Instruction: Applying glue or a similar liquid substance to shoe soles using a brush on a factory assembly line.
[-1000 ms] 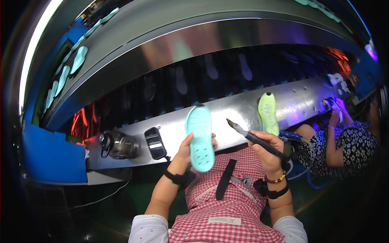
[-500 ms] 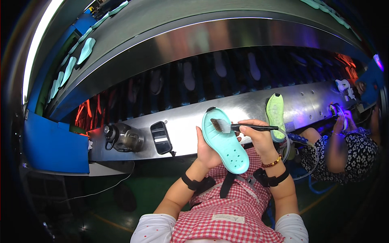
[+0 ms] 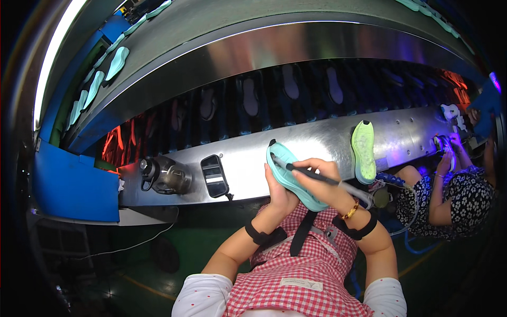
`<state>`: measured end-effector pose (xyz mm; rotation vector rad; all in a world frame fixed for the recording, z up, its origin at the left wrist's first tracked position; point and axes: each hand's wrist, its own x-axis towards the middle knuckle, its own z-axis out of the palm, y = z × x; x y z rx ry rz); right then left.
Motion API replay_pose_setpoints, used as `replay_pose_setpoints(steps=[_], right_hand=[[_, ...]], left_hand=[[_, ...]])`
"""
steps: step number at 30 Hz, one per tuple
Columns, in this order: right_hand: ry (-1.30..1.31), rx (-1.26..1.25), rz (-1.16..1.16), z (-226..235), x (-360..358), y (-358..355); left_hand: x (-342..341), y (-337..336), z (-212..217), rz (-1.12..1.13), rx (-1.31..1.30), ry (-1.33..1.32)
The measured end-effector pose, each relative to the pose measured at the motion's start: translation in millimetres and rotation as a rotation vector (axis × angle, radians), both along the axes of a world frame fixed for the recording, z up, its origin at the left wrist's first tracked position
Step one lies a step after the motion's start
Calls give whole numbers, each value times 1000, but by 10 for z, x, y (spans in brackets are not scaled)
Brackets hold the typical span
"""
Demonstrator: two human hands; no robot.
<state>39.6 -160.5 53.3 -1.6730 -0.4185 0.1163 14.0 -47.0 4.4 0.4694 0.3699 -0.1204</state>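
A turquoise shoe sole point(image 3: 284, 153) is tilted up in my left hand point(image 3: 281, 196), with the thumb along its left edge and the palm beneath. My right hand point(image 3: 323, 182) is closed round the dark handle of a brush point(image 3: 284, 164) and reaches across the sole. The brush tip touches or hovers just over the sole's inner face near its far end; which of the two I cannot tell. A clear hose point(image 3: 362, 194) trails from the back of the handle. Right of my hands, a yellow-green sole point(image 3: 363, 150) lies on the metal ledge.
On the metal ledge point(image 3: 245, 158) stand a dark, see-through jug point(image 3: 174, 177) and a black tray-like case point(image 3: 214, 177). Behind runs a dark conveyor carrying soles point(image 3: 250, 98). Turquoise soles point(image 3: 117, 62) lie on the upper belt. At right, a co-worker point(image 3: 454, 206) handles a shoe part.
My left hand has tipped the turquoise sole more edge-on. The right hand has moved left over it, and the brush has turned from level to slanting, its tip at the sole's left inner edge.
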Motion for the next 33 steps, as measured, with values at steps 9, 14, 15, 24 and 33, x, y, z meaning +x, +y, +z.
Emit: replay_pose_setpoints(steps=[9, 14, 15, 24, 33], right_hand=[[-84, -241, 412, 284, -105, -544], [169, 148, 96, 565, -54, -413], [116, 166, 47, 541, -16, -337], [341, 244, 95, 555, -94, -399], [103, 102, 105, 491, -165, -475]], left_hand=[[68, 434, 187, 0, 107, -66], [-25, 204, 402, -214, -193, -281], [-13, 167, 446, -219, -194, -281], [1, 186, 578, -244, -155, -304], [29, 253, 485, -87, -1, -306]])
